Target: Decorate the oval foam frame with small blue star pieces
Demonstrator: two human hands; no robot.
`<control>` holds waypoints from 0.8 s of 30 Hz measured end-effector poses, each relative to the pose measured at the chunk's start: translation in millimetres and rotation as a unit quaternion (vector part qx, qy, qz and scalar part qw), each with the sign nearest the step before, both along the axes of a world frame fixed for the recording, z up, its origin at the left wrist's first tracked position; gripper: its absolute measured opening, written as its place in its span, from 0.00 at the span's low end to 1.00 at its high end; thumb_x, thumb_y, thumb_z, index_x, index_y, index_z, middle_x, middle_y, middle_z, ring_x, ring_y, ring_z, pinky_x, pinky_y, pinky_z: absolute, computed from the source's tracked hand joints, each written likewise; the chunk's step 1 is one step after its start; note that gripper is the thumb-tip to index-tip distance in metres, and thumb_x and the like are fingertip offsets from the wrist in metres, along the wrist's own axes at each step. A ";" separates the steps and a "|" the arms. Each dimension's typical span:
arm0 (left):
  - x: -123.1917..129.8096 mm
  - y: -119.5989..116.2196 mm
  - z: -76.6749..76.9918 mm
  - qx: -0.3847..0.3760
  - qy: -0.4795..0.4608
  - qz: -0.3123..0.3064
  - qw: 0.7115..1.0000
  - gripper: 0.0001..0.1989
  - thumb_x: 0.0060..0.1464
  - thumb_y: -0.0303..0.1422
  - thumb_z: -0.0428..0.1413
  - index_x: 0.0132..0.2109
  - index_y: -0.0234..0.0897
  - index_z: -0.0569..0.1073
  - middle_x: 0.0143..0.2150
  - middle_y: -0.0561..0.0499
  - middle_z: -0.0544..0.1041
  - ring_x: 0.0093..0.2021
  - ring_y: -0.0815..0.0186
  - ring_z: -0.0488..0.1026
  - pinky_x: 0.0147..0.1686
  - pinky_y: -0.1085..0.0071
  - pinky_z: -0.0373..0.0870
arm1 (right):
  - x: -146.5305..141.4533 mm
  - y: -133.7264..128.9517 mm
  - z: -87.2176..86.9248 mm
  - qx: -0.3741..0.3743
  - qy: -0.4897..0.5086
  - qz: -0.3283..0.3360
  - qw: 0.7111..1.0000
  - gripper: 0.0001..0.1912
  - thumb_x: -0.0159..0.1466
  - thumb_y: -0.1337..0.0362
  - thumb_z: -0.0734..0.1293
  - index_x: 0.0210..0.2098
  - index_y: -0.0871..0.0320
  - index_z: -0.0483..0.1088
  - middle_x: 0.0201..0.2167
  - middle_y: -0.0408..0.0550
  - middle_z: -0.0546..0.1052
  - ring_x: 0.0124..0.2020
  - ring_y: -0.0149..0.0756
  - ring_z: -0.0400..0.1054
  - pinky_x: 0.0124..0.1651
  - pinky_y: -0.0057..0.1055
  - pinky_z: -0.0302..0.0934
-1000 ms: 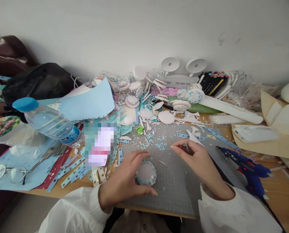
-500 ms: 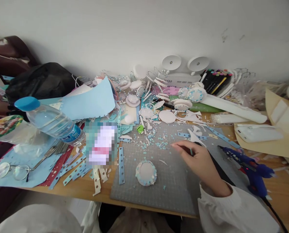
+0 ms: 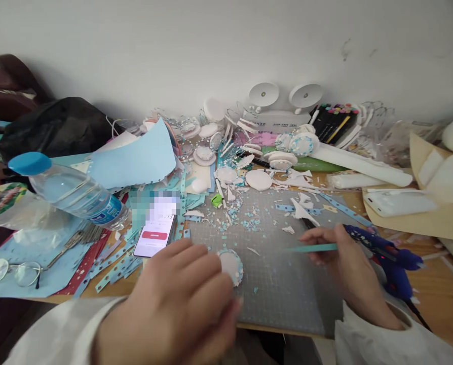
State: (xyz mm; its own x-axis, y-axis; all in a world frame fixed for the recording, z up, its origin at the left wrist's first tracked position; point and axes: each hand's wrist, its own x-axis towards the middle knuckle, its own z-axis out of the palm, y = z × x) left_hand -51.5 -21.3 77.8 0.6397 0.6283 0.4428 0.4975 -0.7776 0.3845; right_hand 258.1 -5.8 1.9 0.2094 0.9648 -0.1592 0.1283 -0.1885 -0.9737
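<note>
My left hand [image 3: 181, 299] is in the foreground, blurred, its fingers curled closed. Whatever they may hold is hidden. It covers the left side of a round white disc [image 3: 232, 266] edged with pale blue and white bits, lying on the grey cutting mat [image 3: 279, 299]. I cannot tell whether it touches the disc. Over the mat's right side, my right hand [image 3: 348, 268] is closed on a slim teal pointed tool [image 3: 313, 248], whose tip points left. Small blue and white star-like bits [image 3: 249, 220] lie scattered beyond the disc.
A blue glue gun [image 3: 389, 256] lies just right of my right hand. A phone [image 3: 152, 241], water bottle [image 3: 82, 195] and glasses [image 3: 25, 271] are on the left. White discs [image 3: 259, 180] and paper scraps are heaped at the back, near markers [image 3: 331, 124].
My left hand has come into view from below, partly covering the decorated disc. My right hand has moved right and down, and the teal tool now shows clearly in it.
</note>
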 end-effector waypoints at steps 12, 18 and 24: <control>29.7 56.7 -103.2 -0.399 -0.371 0.094 0.833 0.23 0.61 0.40 0.48 0.20 0.37 0.57 0.19 0.56 0.57 0.22 0.70 0.55 0.25 0.70 0.51 | -62.6 55.9 -15.5 0.245 -0.157 0.112 0.950 0.05 0.64 0.62 0.65 0.33 0.55 0.64 0.27 0.43 0.69 0.28 0.32 0.65 0.30 0.27 0.61; 33.1 58.2 -107.2 -0.508 -0.456 0.081 0.726 0.22 0.59 0.39 0.46 0.19 0.37 0.60 0.17 0.56 0.54 0.21 0.70 0.51 0.24 0.69 0.47 | -59.4 51.3 -31.4 0.269 -0.272 0.165 0.909 0.04 0.66 0.66 0.61 0.33 0.53 0.63 0.27 0.44 0.70 0.26 0.33 0.65 0.28 0.29 0.60; 32.7 60.2 -106.6 -0.554 -0.467 0.070 0.686 0.21 0.60 0.38 0.46 0.20 0.37 0.61 0.17 0.56 0.54 0.20 0.70 0.50 0.23 0.69 0.46 | -61.8 51.2 -31.1 0.302 -0.288 0.190 0.888 0.06 0.64 0.71 0.61 0.34 0.53 0.61 0.26 0.43 0.69 0.25 0.33 0.64 0.28 0.29 0.58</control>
